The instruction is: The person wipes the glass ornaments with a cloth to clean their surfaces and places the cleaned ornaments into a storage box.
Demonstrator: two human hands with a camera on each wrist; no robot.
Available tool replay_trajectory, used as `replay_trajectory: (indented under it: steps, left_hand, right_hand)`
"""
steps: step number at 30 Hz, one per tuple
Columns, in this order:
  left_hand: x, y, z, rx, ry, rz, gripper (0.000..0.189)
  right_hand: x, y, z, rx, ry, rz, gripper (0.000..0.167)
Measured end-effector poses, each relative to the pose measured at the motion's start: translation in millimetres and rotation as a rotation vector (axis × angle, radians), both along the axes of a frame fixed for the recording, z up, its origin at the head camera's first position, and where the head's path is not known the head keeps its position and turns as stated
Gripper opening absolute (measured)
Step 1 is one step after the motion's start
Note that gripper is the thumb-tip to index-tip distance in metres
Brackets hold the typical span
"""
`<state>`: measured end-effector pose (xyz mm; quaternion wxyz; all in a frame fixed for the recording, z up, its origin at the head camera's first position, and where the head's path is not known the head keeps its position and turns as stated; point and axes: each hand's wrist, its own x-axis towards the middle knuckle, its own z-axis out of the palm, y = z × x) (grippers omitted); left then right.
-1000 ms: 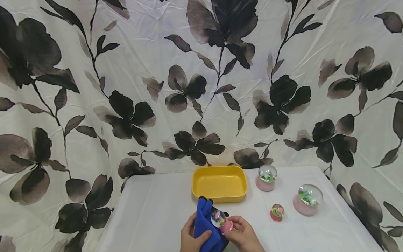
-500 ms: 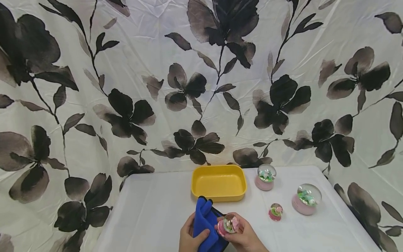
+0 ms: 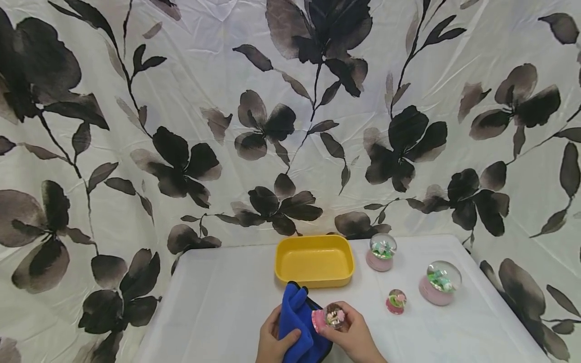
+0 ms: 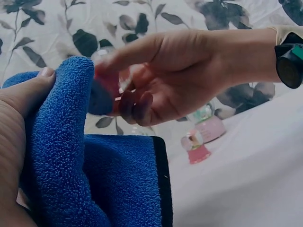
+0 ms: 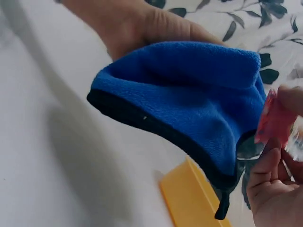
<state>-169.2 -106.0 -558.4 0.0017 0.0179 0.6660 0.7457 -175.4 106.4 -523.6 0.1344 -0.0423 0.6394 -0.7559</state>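
Observation:
My left hand [image 3: 278, 337] grips a folded blue cloth [image 3: 297, 322] with black edging, thumb on the near face, as the left wrist view also shows. Just right of the cloth, my right hand [image 3: 354, 335] pinches a small snow globe [image 3: 334, 315] with a pink base. The globe lies on its side, its base [image 5: 277, 118] toward the cloth and its clear dome to the right. In the left wrist view the fingers of the right hand [image 4: 175, 75] cover part of the globe.
A yellow tray [image 3: 314, 283] stands at the back of the white table [image 3: 218, 297]. Right of it are a medium snow globe [image 3: 381, 252], a large one [image 3: 440, 283] and a small one [image 3: 396, 301]. A floral curtain [image 3: 204, 101] hangs behind.
The right hand has turned the snow globe over, so its dome, first toward the cloth, now points right. The globe has shifted slightly right. The left hand keeps its hold on the cloth.

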Motion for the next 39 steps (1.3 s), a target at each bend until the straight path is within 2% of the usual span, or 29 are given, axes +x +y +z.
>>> replay_trajectory:
  steps: [6, 12, 15, 19, 23, 26, 28, 32, 35, 39]
  left_hand:
    - [-0.9, 1.5, 1.5, 0.008, 0.004, -0.021, 0.063]
    - [-7.9, -2.6, 1.1, 0.035, 0.055, -0.034, 0.064]
    - [-9.5, -4.1, 0.0, 0.039, 0.077, -0.048, 0.064]
    - [-8.9, -3.9, -2.0, 0.066, 0.098, -0.074, 0.065]
    - [-6.8, -1.9, -3.0, 0.086, 0.106, -0.125, 0.065]
    - [-5.3, -0.3, -1.2, 0.06, 0.096, -0.166, 0.065]
    - [-4.7, 0.5, 1.8, 0.024, 0.074, -0.182, 0.065]
    - [-5.9, 1.2, 10.0, -0.027, 0.021, -0.212, 0.066]
    - [-5.6, -0.5, 13.6, -0.042, 0.024, -0.227, 0.065]
    - [-3.4, -2.9, 13.2, -0.061, 0.042, -0.2, 0.061]
  right_hand:
    - [-1.1, -0.8, 1.9, 0.0, 0.005, -0.034, 0.054]
    - [-2.9, 2.4, 7.2, -0.073, 0.064, 0.066, 0.055]
    - [-3.1, 3.8, 9.0, -0.102, 0.061, 0.093, 0.056]
    - [-2.9, 5.3, 9.6, -0.06, 0.061, 0.091, 0.056]
    - [-2.7, 5.9, 8.7, 0.076, 0.107, 0.126, 0.052]
    - [-3.5, 5.6, 7.2, 0.164, 0.148, 0.176, 0.048]
    - [-4.7, 5.3, 6.4, 0.185, 0.157, 0.203, 0.048]
    - [-7.6, 4.2, 4.7, 0.15, 0.138, 0.201, 0.048]
    - [-6.9, 2.7, 2.9, 0.114, 0.127, 0.205, 0.047]
    - [-3.3, 0.0, -1.1, 0.088, 0.154, 0.217, 0.048]
